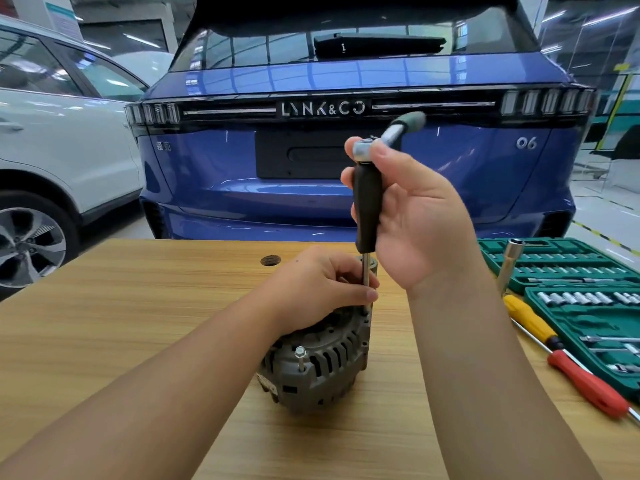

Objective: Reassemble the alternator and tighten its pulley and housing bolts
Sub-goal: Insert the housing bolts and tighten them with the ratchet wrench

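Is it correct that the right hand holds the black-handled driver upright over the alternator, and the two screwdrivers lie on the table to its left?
Not quite. In the head view the screwdrivers lie to the right of the alternator, beside the green socket set; the rest is correct.

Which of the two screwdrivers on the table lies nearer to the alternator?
The yellow-handled screwdriver; the red-handled screwdriver lies further right and closer to the table's front edge.

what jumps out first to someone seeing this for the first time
The blue car fills the background, its rear facing the wooden table. At the table's centre the grey alternator stands under both hands: the right hand holds a black-handled driver upright, the left hand steadies its shaft.
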`<move>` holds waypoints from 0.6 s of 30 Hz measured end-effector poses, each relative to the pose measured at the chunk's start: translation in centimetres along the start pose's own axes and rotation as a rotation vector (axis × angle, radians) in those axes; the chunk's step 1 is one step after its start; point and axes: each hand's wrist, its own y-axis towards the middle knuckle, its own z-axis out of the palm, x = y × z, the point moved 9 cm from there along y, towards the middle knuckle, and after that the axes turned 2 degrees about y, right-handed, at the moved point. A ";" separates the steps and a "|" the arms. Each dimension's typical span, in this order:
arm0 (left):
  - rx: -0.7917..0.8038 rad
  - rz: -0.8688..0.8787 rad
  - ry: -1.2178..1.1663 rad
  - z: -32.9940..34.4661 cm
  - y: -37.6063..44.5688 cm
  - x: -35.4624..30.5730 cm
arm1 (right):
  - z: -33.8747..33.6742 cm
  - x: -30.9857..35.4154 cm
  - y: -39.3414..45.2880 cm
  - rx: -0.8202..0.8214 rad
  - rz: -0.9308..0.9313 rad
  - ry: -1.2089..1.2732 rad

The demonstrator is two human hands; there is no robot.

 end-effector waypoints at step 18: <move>-0.010 0.012 -0.018 -0.1 -0.1 -0.1 | 1.4 0.8 0.4 0.133 -0.087 -0.237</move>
